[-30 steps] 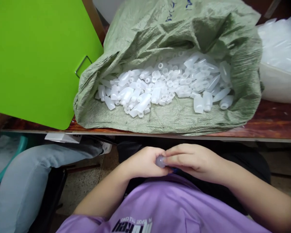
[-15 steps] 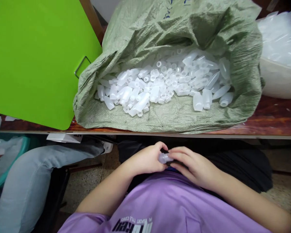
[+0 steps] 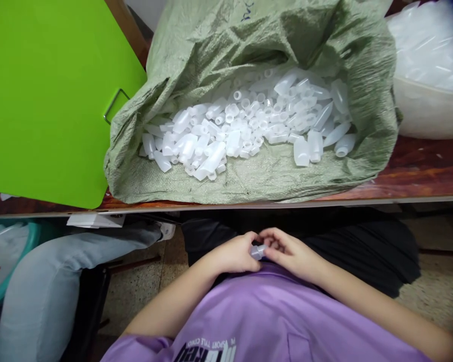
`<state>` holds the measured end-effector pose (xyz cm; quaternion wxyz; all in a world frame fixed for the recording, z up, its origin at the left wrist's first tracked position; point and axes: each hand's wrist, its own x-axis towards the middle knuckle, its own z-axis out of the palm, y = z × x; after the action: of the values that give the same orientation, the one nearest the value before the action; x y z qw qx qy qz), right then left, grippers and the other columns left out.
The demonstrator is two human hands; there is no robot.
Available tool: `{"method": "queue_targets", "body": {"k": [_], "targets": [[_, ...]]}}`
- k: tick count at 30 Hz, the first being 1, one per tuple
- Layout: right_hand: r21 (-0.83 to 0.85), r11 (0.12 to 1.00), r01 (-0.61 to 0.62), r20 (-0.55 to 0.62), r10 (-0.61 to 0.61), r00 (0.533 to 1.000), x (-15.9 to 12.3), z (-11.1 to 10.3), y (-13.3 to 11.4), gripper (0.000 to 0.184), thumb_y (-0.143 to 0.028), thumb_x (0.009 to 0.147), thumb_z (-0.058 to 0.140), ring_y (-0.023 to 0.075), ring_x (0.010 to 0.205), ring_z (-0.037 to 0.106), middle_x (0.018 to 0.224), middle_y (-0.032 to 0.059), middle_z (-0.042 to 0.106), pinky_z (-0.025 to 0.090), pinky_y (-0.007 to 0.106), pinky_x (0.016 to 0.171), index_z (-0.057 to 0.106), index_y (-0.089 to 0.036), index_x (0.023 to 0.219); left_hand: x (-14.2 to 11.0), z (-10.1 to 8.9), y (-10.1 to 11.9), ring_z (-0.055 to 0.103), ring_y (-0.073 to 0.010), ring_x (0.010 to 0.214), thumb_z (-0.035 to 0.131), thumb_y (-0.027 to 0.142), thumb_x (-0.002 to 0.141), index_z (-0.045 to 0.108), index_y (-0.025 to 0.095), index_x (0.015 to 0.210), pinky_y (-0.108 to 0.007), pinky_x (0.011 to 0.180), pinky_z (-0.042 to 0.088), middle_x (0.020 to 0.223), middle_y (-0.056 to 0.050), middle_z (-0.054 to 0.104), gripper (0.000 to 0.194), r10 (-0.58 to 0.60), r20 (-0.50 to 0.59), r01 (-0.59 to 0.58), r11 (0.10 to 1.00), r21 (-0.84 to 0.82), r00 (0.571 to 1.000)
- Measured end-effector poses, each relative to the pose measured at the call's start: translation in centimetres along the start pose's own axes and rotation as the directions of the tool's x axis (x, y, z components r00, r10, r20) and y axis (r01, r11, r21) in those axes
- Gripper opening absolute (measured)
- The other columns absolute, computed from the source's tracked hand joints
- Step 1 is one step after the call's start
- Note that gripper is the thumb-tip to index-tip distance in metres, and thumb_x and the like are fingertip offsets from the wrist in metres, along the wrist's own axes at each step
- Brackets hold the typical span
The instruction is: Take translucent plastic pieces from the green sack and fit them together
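A small translucent plastic bottle (image 3: 256, 252) is between my two hands in front of my lap, its neck end showing. My left hand (image 3: 236, 255) is closed round its body and hides most of it. The curled fingers of my right hand (image 3: 292, 254) pinch at the neck end. Ahead on the table lies an open green woven sack (image 3: 249, 186), with a heap of similar whitish plastic bottles (image 3: 230, 128) in its mouth.
A bright green board (image 3: 56, 100) with a metal handle stands left of the sack. At right is a white container (image 3: 430, 108) piled with plastic pieces. A co-worker's leg (image 3: 45, 291) and a teal tub (image 3: 32, 246) are at lower left, near the table edge (image 3: 324, 204).
My right fingers have shifted from covering the bottle's end to curling beside its neck, and the bottle has turned sideways. The view has shifted slightly. A co-worker's hand shows over the tub.
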<state>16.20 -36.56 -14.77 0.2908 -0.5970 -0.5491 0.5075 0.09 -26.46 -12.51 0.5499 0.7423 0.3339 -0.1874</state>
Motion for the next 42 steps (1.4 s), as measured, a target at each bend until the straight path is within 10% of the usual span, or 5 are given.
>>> {"method": "queue_targets", "body": {"k": [22, 33, 36, 40, 42], "targets": [[-0.327, 0.94, -0.1, -0.281, 0.004, 0.96, 0.8, -4.5, 0.1, 0.029, -0.04, 0.086, 0.046, 0.0202, 0.085, 0.064, 0.093, 0.0083, 0.066, 0.051, 0.036, 0.078, 0.063, -0.019, 0.097, 4.2, -0.6, -0.7, 0.037, -0.0314, 0.126, 0.057, 0.025, 0.075, 0.036, 0.01, 0.127, -0.038, 0.1, 0.034, 0.135, -0.022, 0.037, 0.057, -0.044, -0.503, 0.168, 0.964, 0.205, 0.863], [-0.703, 0.679, 0.213, -0.236, -0.505, 0.83, 5.6, -5.8, -9.4, 0.019, -0.024, 0.088, 0.045, 0.02, 0.083, 0.061, 0.09, 0.0073, 0.063, 0.047, 0.031, 0.069, 0.062, -0.019, 0.096, -5.4, -7.2, 0.4, 0.062, -0.0175, 0.088, 0.044, 0.03, 0.085, 0.061, 0.018, 0.108, -0.031, 0.084, 0.046, 0.097, -0.005, 0.068, 0.031, 0.122, -0.254, -0.115, 0.992, 0.043, 0.959], [-0.81, 0.572, 0.13, -0.194, -0.471, 0.86, 9.0, -4.7, -11.8, 0.024, -0.023, 0.088, 0.043, 0.0221, 0.082, 0.06, 0.098, 0.0089, 0.061, 0.045, 0.03, 0.061, 0.061, -0.02, 0.103, -7.5, -10.5, 0.9, 0.062, -0.0165, 0.08, 0.041, 0.034, 0.087, 0.061, 0.016, 0.104, -0.031, 0.078, 0.048, 0.086, -0.005, 0.067, 0.032, 0.103, -0.572, -0.142, 0.99, -0.024, 0.814], [-0.868, 0.493, 0.049, -0.158, -0.368, 0.916, 12.5, -3.6, -13.1, 0.025, -0.024, 0.086, 0.044, 0.0254, 0.084, 0.058, 0.097, 0.0119, 0.059, 0.043, 0.031, 0.059, 0.06, -0.02, 0.106, -8.2, -15.1, -0.9, 0.056, -0.0258, 0.102, 0.037, 0.022, 0.086, 0.057, 0.015, 0.111, -0.041, 0.091, 0.041, 0.108, -0.013, 0.06, 0.033, 0.06, -0.952, 0.326, 0.932, 0.161, 0.3], [-0.883, 0.467, 0.042, -0.147, -0.36, 0.921, 13.6, -3.3, -12.9, 0.025, -0.026, 0.086, 0.045, 0.0269, 0.086, 0.056, 0.095, 0.0126, 0.059, 0.043, 0.032, 0.062, 0.059, -0.02, 0.107, -7.9, -16.7, -2.1, 0.053, -0.0304, 0.108, 0.036, 0.016, 0.083, 0.055, 0.012, 0.115, -0.044, 0.092, 0.04, 0.115, -0.018, 0.056, 0.037, 0.007, -0.974, 0.537, 0.833, 0.132, 0.228]]}}
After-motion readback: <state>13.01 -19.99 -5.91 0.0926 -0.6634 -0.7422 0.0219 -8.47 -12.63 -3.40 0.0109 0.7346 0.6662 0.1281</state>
